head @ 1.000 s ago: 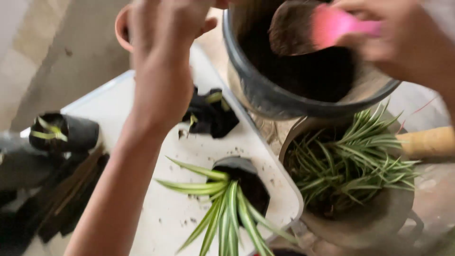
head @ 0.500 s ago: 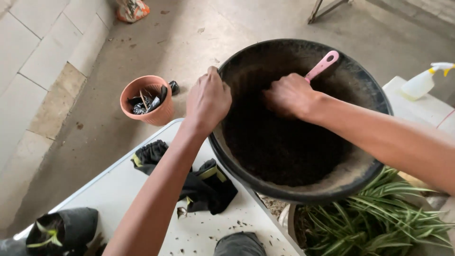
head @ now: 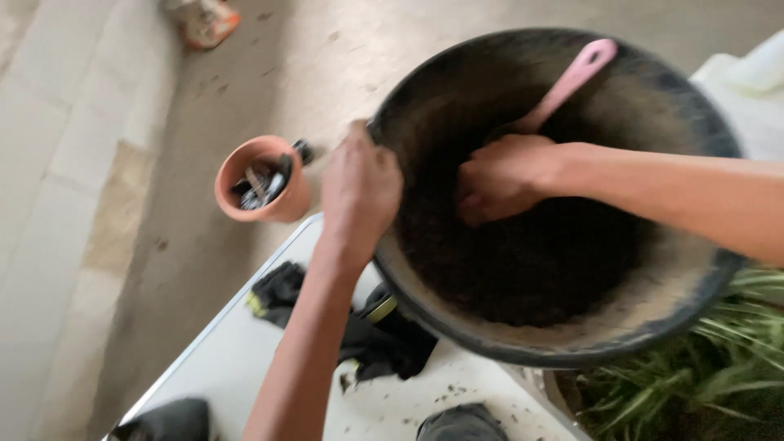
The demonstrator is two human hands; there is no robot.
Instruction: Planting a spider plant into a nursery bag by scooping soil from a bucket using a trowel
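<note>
The right hand (head: 502,175) has pushed deeper into the soil (head: 523,261), fingers clenched around the pink scoop (head: 567,82), while the left hand (head: 359,188) still grips the tub (head: 572,347) rim, so scooping is underway.

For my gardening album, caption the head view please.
Left hand grips the black tub rim; right hand digs soil with a pink trowel.

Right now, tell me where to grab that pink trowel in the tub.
Take the pink trowel by its bare handle end, coming from the far rim of the black tub. That end slants up clear of the soil, while the right hand covers the lower part and the blade is out of sight.
</note>
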